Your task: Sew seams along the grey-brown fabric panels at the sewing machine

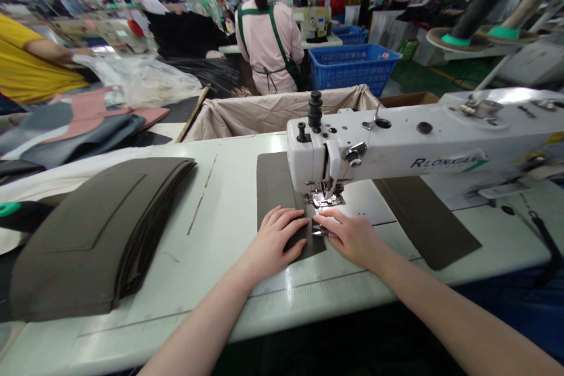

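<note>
My left hand (275, 239) lies flat with fingers spread on a dark olive fabric piece (275, 188), pressing it to the table just in front of the presser foot (325, 198). My right hand (348, 235) rests beside it, fingers closed in a pinch on a small metal tool, apparently thread snips (318, 230), at the fabric's edge under the needle. The white sewing machine (409, 147) reaches in from the right above both hands.
A thick stack of the same olive pieces (101, 229) lies at the left of the white table (220, 282). Another olive piece (425, 217) sits under the machine arm. Behind are a cloth-lined bin (264, 111), blue baskets (352, 64) and a person in a green apron (268, 41).
</note>
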`<state>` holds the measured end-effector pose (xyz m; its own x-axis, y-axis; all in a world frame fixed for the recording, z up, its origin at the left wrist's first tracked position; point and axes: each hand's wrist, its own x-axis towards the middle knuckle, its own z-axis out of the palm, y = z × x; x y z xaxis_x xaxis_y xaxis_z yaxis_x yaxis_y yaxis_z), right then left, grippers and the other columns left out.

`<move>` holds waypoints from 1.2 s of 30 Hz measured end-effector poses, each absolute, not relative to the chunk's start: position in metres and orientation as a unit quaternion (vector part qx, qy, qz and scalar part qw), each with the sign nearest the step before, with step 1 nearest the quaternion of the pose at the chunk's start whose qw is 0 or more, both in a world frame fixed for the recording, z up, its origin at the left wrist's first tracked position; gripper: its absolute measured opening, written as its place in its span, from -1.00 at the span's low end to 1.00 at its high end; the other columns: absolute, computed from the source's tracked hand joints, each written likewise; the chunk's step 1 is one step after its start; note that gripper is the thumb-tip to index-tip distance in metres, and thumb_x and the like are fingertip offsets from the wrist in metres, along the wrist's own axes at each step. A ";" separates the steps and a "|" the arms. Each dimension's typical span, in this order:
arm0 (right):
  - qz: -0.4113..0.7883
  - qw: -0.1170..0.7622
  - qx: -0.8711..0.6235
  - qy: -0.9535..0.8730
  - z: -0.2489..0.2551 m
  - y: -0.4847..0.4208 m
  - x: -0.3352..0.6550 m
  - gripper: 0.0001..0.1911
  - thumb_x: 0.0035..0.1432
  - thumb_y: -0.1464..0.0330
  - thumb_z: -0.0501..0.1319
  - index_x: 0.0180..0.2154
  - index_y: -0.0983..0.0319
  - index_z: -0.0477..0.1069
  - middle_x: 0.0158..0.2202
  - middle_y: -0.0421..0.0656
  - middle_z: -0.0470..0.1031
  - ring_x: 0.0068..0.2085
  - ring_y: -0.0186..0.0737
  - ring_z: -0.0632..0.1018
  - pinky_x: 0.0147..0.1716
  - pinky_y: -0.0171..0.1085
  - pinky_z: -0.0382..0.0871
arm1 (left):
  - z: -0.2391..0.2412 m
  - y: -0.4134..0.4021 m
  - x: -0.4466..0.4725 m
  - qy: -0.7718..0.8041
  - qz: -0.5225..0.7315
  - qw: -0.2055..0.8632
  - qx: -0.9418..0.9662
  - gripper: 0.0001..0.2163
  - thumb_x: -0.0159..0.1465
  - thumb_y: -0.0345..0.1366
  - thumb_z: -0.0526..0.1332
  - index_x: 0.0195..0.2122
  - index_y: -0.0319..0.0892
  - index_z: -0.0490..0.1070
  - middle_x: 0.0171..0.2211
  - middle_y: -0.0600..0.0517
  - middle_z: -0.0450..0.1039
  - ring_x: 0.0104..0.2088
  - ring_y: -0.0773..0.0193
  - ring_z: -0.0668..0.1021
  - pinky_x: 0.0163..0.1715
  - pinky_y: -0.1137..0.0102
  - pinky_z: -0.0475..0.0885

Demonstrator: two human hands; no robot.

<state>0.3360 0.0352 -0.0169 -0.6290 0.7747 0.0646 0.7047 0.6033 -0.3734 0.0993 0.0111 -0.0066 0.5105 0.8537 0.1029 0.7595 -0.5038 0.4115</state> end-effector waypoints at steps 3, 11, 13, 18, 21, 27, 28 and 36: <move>0.157 0.111 -0.416 -0.889 -0.017 0.035 0.336 -0.56 0.26 0.37 0.07 0.17 0.10 0.25 0.16 -0.12 0.35 -0.05 -0.14 0.52 -0.12 -0.22 0.39 | -0.005 0.010 0.101 0.488 0.154 0.158 0.844 -0.63 0.29 -0.26 0.14 0.14 0.01 0.31 0.09 -0.02 0.34 0.08 0.07 0.35 0.12 0.09 0.25; 0.163 0.111 -0.416 -0.888 -0.017 0.035 0.336 -0.55 0.26 0.38 0.08 0.17 0.09 0.25 0.18 -0.12 0.33 -0.03 -0.14 0.51 -0.12 -0.22 0.39 | -0.006 0.013 0.101 0.495 0.158 0.155 0.840 -0.64 0.29 -0.26 0.15 0.12 -0.02 0.31 0.03 -0.02 0.35 0.04 0.10 0.36 0.03 0.16 0.30; 0.163 0.111 -0.417 -0.887 -0.017 0.035 0.336 -0.56 0.26 0.38 0.08 0.17 0.09 0.24 0.18 -0.13 0.33 -0.03 -0.14 0.51 -0.11 -0.22 0.38 | -0.007 0.013 0.100 0.500 0.158 0.152 0.838 -0.64 0.29 -0.25 0.15 0.13 -0.02 0.30 0.04 -0.03 0.35 0.03 0.09 0.38 0.02 0.16 0.30; 0.162 0.108 -0.418 -0.887 -0.018 0.035 0.337 -0.55 0.25 0.38 0.08 0.17 0.09 0.23 0.19 -0.16 0.32 -0.06 -0.14 0.52 -0.13 -0.21 0.38 | -0.010 0.015 0.100 0.514 0.172 0.138 0.829 -0.64 0.33 -0.27 0.10 0.16 -0.03 0.27 0.09 -0.04 0.35 0.08 0.09 0.38 0.04 0.14 0.30; 0.158 0.107 -0.418 -0.888 -0.019 0.035 0.337 -0.53 0.24 0.41 0.08 0.18 0.09 0.23 0.20 -0.15 0.32 -0.07 -0.15 0.53 -0.15 -0.21 0.39 | -0.015 0.016 0.100 0.520 0.176 0.127 0.826 -0.60 0.35 -0.24 0.08 0.21 -0.03 0.21 0.17 -0.04 0.30 0.15 0.09 0.35 0.12 0.13 0.27; 0.157 0.109 -0.418 -0.888 -0.019 0.035 0.336 -0.52 0.23 0.40 0.08 0.18 0.07 0.23 0.19 -0.16 0.33 -0.06 -0.15 0.53 -0.17 -0.23 0.39 | -0.024 0.018 0.099 0.537 0.143 0.109 0.824 -0.49 0.37 -0.14 0.05 0.32 -0.07 0.04 0.33 -0.04 0.07 0.32 0.08 0.14 0.28 0.09 0.08; 0.157 0.108 -0.419 -0.888 -0.019 0.035 0.336 -0.52 0.23 0.40 0.08 0.18 0.07 0.23 0.19 -0.16 0.33 -0.06 -0.15 0.53 -0.17 -0.23 0.39 | -0.025 0.018 0.099 0.537 0.139 0.107 0.825 -0.48 0.37 -0.13 0.04 0.33 -0.07 0.02 0.34 -0.04 0.04 0.33 0.09 0.12 0.29 0.08 0.07; 0.155 0.108 -0.421 -0.887 -0.018 0.035 0.336 -0.52 0.20 0.41 0.10 0.16 0.08 0.26 0.17 -0.13 0.34 -0.07 -0.16 0.53 -0.16 -0.23 0.40 | -0.026 0.019 0.098 0.532 0.131 0.089 0.832 -0.45 0.37 -0.13 0.02 0.35 -0.09 -0.05 0.35 -0.06 -0.01 0.34 0.09 0.08 0.30 0.06 0.04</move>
<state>0.3365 0.0351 -0.0179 -0.6223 0.7803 0.0616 0.7134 0.5978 -0.3657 0.0984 0.0193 -0.0263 0.3997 0.9084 0.1223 0.8618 -0.4179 0.2874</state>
